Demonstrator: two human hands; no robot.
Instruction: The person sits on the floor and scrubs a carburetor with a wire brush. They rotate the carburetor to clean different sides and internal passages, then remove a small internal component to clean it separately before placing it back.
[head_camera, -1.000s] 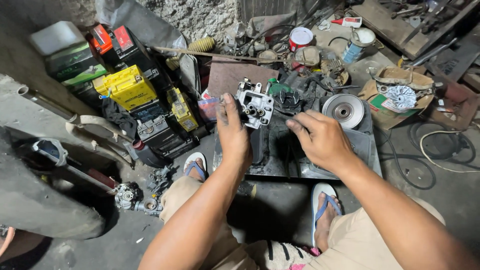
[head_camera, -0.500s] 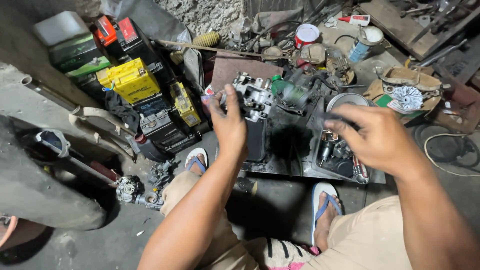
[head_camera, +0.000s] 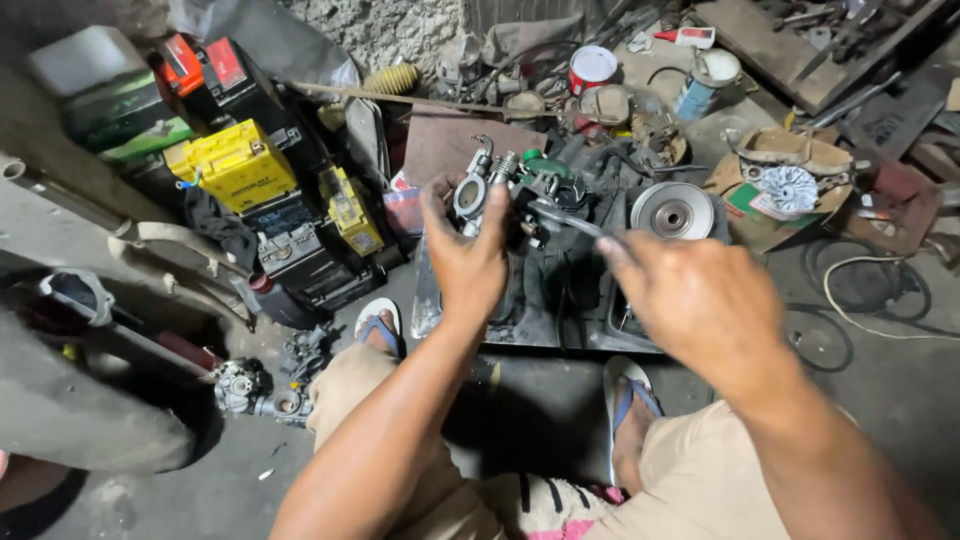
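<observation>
My left hand (head_camera: 468, 255) grips a grey metal carburettor (head_camera: 480, 185), held upright above a dark greasy tray (head_camera: 540, 320). My right hand (head_camera: 695, 300) is to its right and holds a thin metal tool (head_camera: 565, 218) whose tip points left towards the carburettor. My two feet in blue sandals rest at the tray's near edge.
Yellow and black batteries (head_camera: 235, 170) are stacked at the left. A round metal pulley disc (head_camera: 673, 210) lies right of the tray, a cardboard box with a fan part (head_camera: 785, 185) beyond it. Another carburettor (head_camera: 255, 390) lies on the floor at left. Cans and scrap stand at the back.
My left hand has turned the carburettor so its round throat shows. My right hand went down to the tray, then came up holding the thin tool towards the carburettor.
</observation>
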